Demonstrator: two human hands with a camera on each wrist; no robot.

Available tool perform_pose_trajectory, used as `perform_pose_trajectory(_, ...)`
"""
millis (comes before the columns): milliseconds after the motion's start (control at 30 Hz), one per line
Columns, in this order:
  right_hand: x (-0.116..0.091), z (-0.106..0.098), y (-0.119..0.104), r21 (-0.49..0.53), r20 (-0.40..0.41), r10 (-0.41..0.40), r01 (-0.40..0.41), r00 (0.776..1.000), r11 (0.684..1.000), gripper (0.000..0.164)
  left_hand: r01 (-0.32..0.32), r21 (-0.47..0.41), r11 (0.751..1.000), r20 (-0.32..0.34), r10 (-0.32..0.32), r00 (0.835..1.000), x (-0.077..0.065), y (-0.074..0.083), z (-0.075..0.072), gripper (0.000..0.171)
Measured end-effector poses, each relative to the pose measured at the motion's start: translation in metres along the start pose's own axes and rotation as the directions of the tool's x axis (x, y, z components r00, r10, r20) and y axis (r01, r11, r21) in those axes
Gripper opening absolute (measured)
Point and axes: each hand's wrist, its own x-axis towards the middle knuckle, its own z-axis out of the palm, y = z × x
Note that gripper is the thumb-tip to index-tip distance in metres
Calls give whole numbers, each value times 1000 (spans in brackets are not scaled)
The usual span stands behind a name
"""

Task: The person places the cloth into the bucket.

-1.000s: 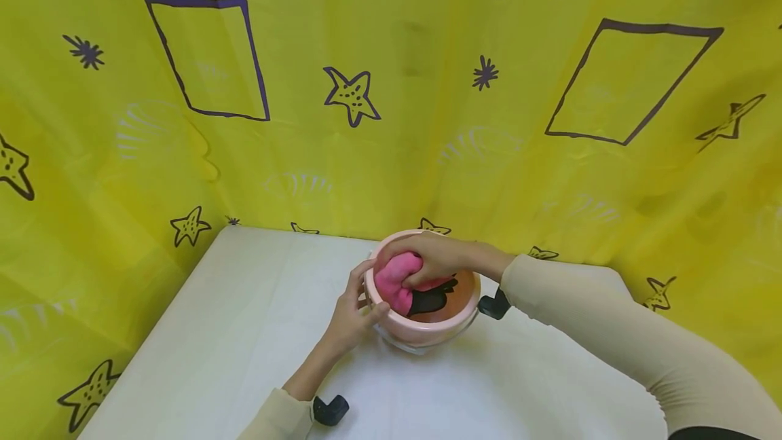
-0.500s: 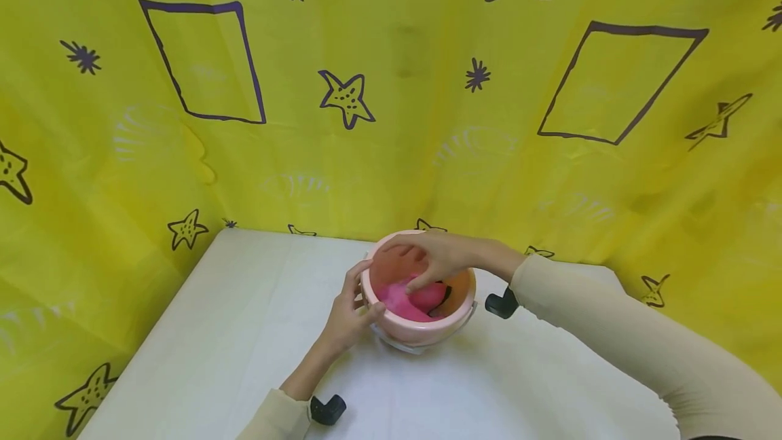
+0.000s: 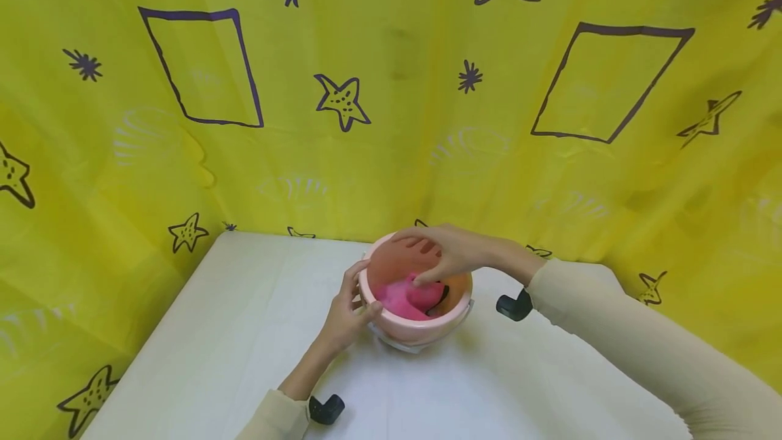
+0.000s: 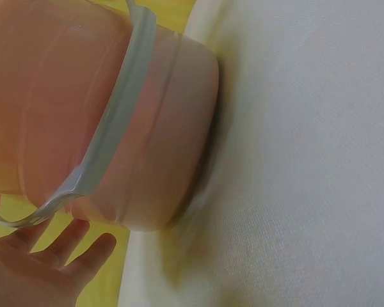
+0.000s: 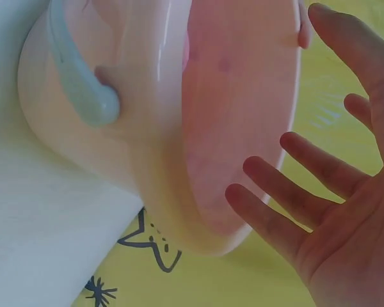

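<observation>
A peach-pink bucket (image 3: 412,331) stands on the white table, its round mouth facing up. My left hand (image 3: 345,318) holds its left side, the thumb at the near rim and fingers along the outer wall. In the left wrist view those fingers (image 4: 89,259) lie beside the wall, close to the pale handle (image 4: 115,109). Inside the bucket lies a soft bright pink thing (image 3: 406,301) with a dark part at its right; its kind is unclear. Over the mouth hovers my right hand (image 3: 449,250), fingers spread and holding nothing; the right wrist view shows its bare palm (image 5: 345,249).
The white tabletop (image 3: 244,331) spreads around the bucket. A yellow curtain (image 3: 391,168) with dark starfish drawings hangs right behind the table's back edge and along both sides. Black wrist mounts (image 3: 326,410) sit on both sleeves.
My right hand has let go of the pink thing, which has settled lower in the bucket. That hand has spread its fingers and moved up and right. My left hand stays on the bucket.
</observation>
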Motion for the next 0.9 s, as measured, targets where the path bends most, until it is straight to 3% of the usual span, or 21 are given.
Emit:
perform_pose_trajectory(167,-10,-1,5,-3,-48,-25,25,999,1000,80,32,8,999,11,-32,999,1,1,1,77)
perform_pose_trajectory(433,-31,-1,8,21,-152,-30,34,988,999,84,24,24,999,37,-25,999,0,2,-3,77)
perform_pose_trajectory(900,-63,13,33,-30,-339,-62,55,939,998,83,3,26,1000,43,-4,999,-1,6,-4,77)
